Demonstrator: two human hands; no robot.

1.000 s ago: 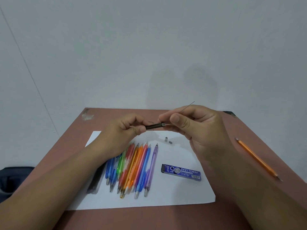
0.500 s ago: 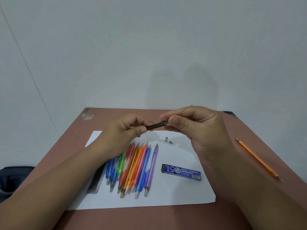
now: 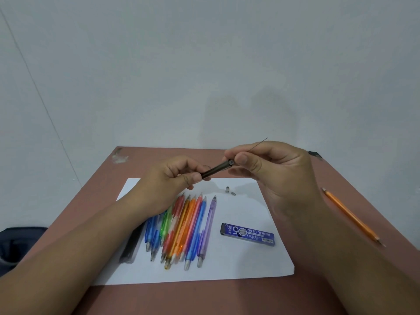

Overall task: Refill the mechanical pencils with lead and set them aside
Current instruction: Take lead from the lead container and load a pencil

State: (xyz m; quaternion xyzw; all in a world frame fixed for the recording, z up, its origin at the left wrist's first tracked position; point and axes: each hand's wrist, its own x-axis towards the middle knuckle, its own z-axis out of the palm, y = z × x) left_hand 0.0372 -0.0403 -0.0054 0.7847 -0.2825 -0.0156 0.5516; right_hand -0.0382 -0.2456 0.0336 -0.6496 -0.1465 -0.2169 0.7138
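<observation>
My left hand (image 3: 169,178) grips a dark mechanical pencil (image 3: 216,169) above the table, its open end tilted up to the right. My right hand (image 3: 272,169) pinches a thin lead (image 3: 259,144) just beside that open end; the lead's far tip sticks up past my fingers. Below my hands, several coloured mechanical pencils (image 3: 188,228) lie side by side on a white paper sheet (image 3: 238,264). A blue lead case (image 3: 247,234) lies to their right. Two small grey pencil parts (image 3: 229,191) sit on the paper under my right hand.
An orange wooden pencil (image 3: 352,218) lies on the brown table (image 3: 204,298) at the right. A dark object (image 3: 130,248) lies at the paper's left edge, partly under my left forearm. A dark bag (image 3: 16,244) is off the table's left side. A white wall stands close behind.
The pencil's open end has tilted upward, and my right hand with the lead has risen slightly with it. The lead stays pinched beside the opening.
</observation>
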